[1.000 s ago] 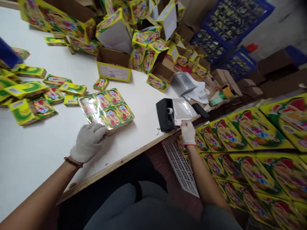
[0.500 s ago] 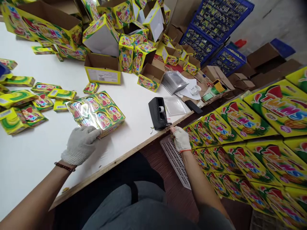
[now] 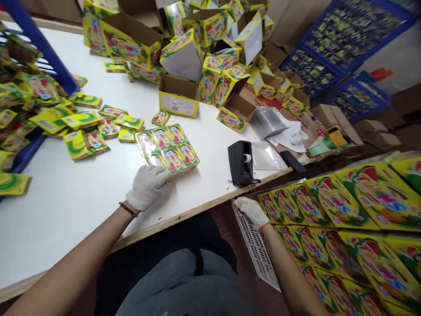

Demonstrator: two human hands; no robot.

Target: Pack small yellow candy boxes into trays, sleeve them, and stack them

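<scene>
My left hand (image 3: 148, 186), in a pale knit glove, grips the near left corner of a flat bundle of small yellow-green boxes (image 3: 173, 151). Shiny clear film covers the bundle, which lies flat on the white table (image 3: 197, 193). My right hand (image 3: 251, 210), gloved with the fingertips bare, is closed in a pinch just below the table's front edge. Whatever lies between those fingertips is too small to make out. Just above that hand, a black tape dispenser (image 3: 238, 164) with a white-cored roll stands at the edge.
Loose small boxes (image 3: 79, 142) lie left, by a blue crate (image 3: 55, 52) full of them. Open display cartons (image 3: 179, 98) crowd the back. Clear plastic sheets (image 3: 268, 123) lie behind the dispenser. Stacked yellow cartons (image 3: 371, 193) and a pale basket (image 3: 258, 252) stand right.
The view has swung left, so more of the blue crate shows. My right hand has dropped from the dispenser's cutting end to below the table edge. My left hand stays on the bundle.
</scene>
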